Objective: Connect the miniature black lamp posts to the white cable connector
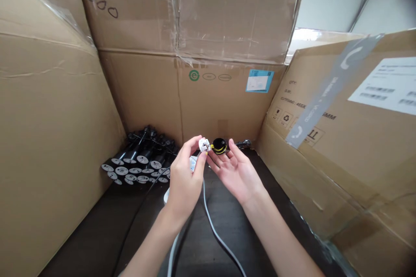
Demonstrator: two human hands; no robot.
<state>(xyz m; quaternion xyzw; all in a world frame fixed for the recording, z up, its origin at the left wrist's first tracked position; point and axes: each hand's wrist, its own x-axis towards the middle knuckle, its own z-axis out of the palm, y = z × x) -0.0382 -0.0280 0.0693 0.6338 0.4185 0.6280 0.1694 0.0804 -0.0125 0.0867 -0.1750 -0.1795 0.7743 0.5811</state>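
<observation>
Pinched between the thumb and fingers of my left hand (188, 175) is a small white round end piece (204, 145) with slots or openings in its face. Yellow wires run from it into the open end of a black tube-shaped housing (219, 143). My right hand (238, 173), palm up, holds that housing in its fingers; most of its length is hidden behind them. The two parts are apart, joined only by the wires. Below my left hand a white object (193, 163) is partly covered.
Several black tubes with pale round ends (139, 160) are piled at the left back. Large cardboard boxes stand left (48, 130), behind (143, 91) and right (292, 173). A grey-white cable (214, 225) and a thin black cable (130, 225) cross the dark tabletop (224, 246).
</observation>
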